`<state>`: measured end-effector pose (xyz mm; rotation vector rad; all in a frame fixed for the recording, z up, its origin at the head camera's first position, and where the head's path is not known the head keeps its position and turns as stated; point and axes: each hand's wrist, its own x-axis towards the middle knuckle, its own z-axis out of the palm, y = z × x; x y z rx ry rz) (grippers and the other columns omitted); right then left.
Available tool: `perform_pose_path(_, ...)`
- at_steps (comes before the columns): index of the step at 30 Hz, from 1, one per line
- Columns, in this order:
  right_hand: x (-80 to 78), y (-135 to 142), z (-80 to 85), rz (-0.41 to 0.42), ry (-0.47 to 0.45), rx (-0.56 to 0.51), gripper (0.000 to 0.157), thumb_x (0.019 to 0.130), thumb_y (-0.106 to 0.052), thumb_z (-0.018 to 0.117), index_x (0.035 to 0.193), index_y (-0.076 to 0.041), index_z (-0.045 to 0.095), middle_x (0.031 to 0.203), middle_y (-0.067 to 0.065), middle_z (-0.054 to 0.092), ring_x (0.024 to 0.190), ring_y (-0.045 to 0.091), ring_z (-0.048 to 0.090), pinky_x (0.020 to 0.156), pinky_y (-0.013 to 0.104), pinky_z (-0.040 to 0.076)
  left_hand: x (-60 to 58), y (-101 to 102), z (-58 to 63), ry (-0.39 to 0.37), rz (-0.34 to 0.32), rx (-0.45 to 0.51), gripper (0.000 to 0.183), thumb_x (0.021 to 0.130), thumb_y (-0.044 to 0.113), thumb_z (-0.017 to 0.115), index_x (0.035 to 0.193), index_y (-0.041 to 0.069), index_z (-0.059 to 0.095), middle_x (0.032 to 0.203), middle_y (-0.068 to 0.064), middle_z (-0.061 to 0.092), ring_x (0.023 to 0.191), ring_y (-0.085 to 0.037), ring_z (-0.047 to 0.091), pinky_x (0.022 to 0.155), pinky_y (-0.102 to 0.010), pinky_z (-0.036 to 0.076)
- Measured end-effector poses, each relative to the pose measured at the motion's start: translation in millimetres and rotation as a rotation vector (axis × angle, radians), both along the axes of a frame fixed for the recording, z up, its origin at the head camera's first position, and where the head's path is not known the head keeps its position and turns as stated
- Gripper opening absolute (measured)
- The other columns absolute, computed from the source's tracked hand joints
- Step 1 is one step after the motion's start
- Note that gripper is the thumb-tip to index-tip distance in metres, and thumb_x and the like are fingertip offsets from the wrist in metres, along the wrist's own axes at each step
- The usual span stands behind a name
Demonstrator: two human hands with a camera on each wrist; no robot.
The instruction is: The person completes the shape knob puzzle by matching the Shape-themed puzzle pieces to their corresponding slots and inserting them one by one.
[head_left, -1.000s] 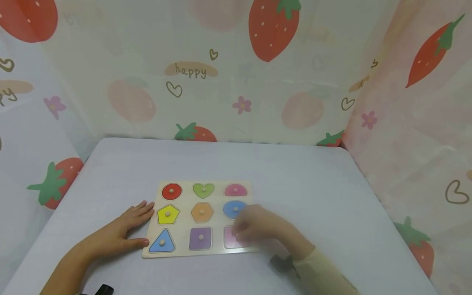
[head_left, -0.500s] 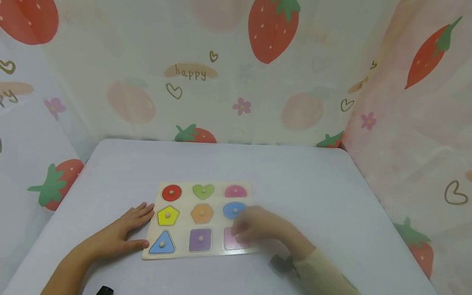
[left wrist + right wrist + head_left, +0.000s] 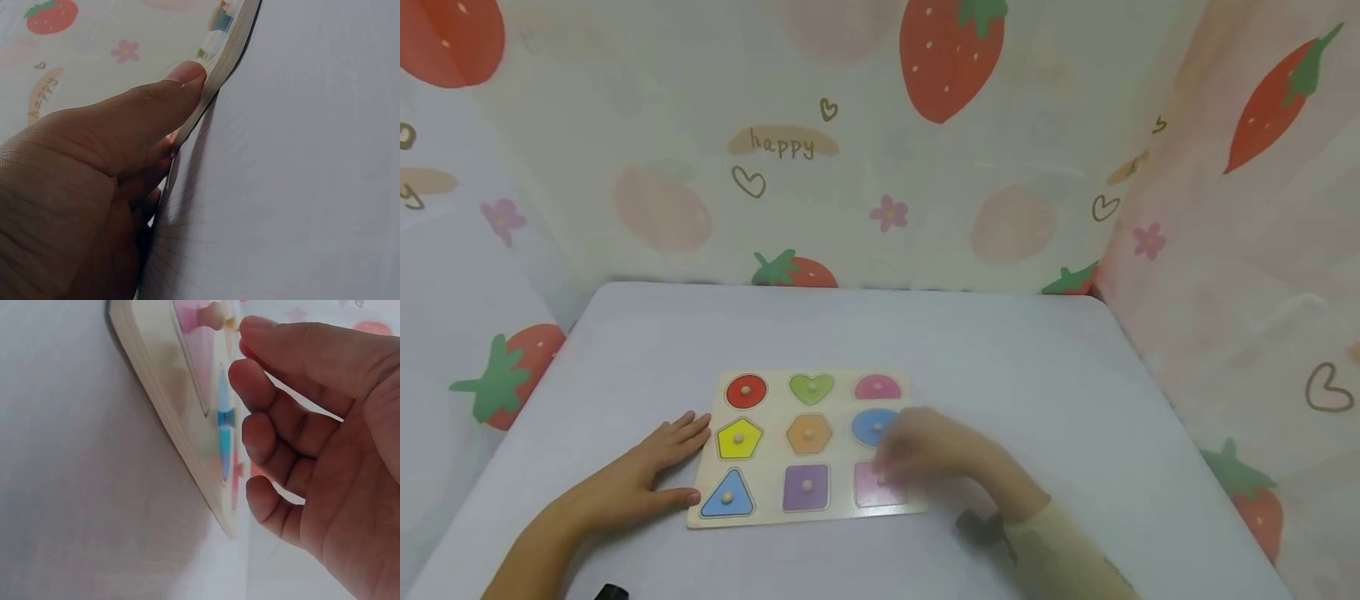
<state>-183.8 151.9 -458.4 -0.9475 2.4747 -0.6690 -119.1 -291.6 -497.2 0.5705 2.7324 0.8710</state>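
A wooden peg puzzle board (image 3: 772, 433) lies on the table with knobbed shapes seated in it. My left hand (image 3: 651, 467) rests at its left edge, fingers stretched out; the left wrist view has the thumb (image 3: 186, 78) touching the board's side. Over the right side hovers my right hand (image 3: 928, 450), its fingers loosely bent. Below it is the pink square piece (image 3: 874, 495), partly hidden. In the right wrist view, the thumb and fingertips (image 3: 250, 378) are apart from that piece's wooden knob (image 3: 210, 315) and hold nothing. The blue oval (image 3: 872, 425) is partly covered by the hand.
Other pieces on the board include a red circle (image 3: 746, 391), a green heart (image 3: 812, 388), a blue triangle (image 3: 727, 495) and a purple square (image 3: 806, 492). Strawberry-printed curtains (image 3: 850, 192) close in the white table (image 3: 1000, 358) at the back and sides.
My right hand has shifted slightly up and to the right, off the pink square's knob. The view has moved a little. My left hand stays against the board, and the pieces stay in place.
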Motion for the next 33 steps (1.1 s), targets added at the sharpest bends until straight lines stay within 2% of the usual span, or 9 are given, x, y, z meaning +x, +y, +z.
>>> perform_pose_path(5,-3.5,3.7,4.7,-0.003,0.066,0.021,0.005,0.091,-0.034,0.077,0.095,-0.032,0.076,0.089,-0.019,0.066,0.086,0.006,0.059,0.085,0.027,0.053,-1.5,0.3,-0.7,0.004,-0.013,0.013,0.091,0.085,0.061,0.074,0.159,0.022,0.039,0.169,-0.006,0.028,0.155,-0.046,0.016,0.108,0.0,-0.005)
perform_pose_path(7,-4.0,5.5,6.8,-0.002,0.101,0.019,0.006,0.092,-0.029,0.076,0.098,-0.028,0.077,0.091,-0.019,0.066,0.088,0.005,0.059,0.088,0.028,0.053,-1.0,-0.2,-1.5,0.007,-0.014,0.018,0.091,0.084,0.06,0.075,0.159,0.021,0.04,0.169,-0.006,0.028,0.155,-0.046,0.016,0.105,0.003,-0.005)
perform_pose_path(11,-4.6,8.7,11.9,0.004,0.165,0.0,0.011,0.092,-0.021,0.074,0.102,-0.023,0.078,0.095,-0.017,0.068,0.091,0.006,0.059,0.091,0.03,0.052,1.3,-1.7,-1.6,-0.013,0.006,-0.006,0.092,0.084,0.062,0.074,0.159,0.023,0.04,0.169,-0.005,0.028,0.156,-0.043,0.016,0.127,-0.028,0.006)
perform_pose_path(14,-3.1,11.4,15.9,-0.024,0.184,-0.008,0.012,0.093,-0.02,0.075,0.104,-0.023,0.078,0.096,-0.016,0.069,0.093,0.007,0.06,0.093,0.031,0.052,1.3,-1.6,-0.9,-0.018,0.016,-0.024,0.092,0.083,0.064,0.073,0.159,0.026,0.039,0.169,-0.003,0.028,0.156,-0.042,0.016,0.125,-0.056,0.017)
perform_pose_path(17,0.3,15.6,17.3,-0.05,0.215,-0.003,0.011,0.093,-0.023,0.075,0.104,-0.024,0.077,0.097,-0.016,0.068,0.096,0.009,0.06,0.095,0.032,0.051,-0.6,0.1,-0.1,-0.011,0.012,-0.02,0.092,0.083,0.064,0.073,0.159,0.027,0.039,0.169,-0.001,0.028,0.157,-0.041,0.015,0.122,-0.062,0.02)
perform_pose_path(20,4.5,20.5,16.2,-0.051,0.273,0.006,0.012,0.094,-0.025,0.075,0.105,-0.024,0.077,0.097,-0.013,0.069,0.096,0.01,0.059,0.096,0.034,0.049,-1.8,1.7,1.2,-0.01,0.004,-0.019,0.092,0.083,0.064,0.073,0.159,0.027,0.039,0.169,-0.001,0.028,0.157,-0.041,0.016,0.125,-0.056,0.018)
perform_pose_path(23,7.8,26.0,12.7,-0.05,0.347,0.019,0.013,0.093,-0.023,0.074,0.106,-0.024,0.077,0.098,-0.013,0.069,0.097,0.01,0.058,0.098,0.035,0.048,-1.3,1.9,2.2,-0.002,-0.004,-0.009,0.092,0.083,0.063,0.074,0.159,0.024,0.04,0.169,-0.003,0.029,0.156,-0.042,0.017,0.126,-0.024,0.006)
perform_pose_path(26,9.8,31.8,9.0,-0.055,0.431,0.026,0.014,0.092,-0.019,0.074,0.105,-0.024,0.078,0.098,-0.012,0.07,0.098,0.01,0.059,0.099,0.035,0.048,-0.5,1.4,2.9,0.016,-0.01,-0.003,0.091,0.084,0.061,0.075,0.159,0.021,0.04,0.168,-0.005,0.03,0.155,-0.044,0.018,0.106,0.002,-0.004)
perform_pose_path(33,15.0,49.1,3.4,-0.129,0.504,0.03,0.014,0.09,-0.016,0.076,0.101,-0.024,0.077,0.099,-0.012,0.069,0.103,0.012,0.059,0.103,0.038,0.047,-1.7,1.5,1.1,0.014,-0.005,-0.006,0.092,0.083,0.063,0.074,0.159,0.025,0.039,0.168,-0.004,0.03,0.156,-0.042,0.018,0.103,0.002,-0.005)
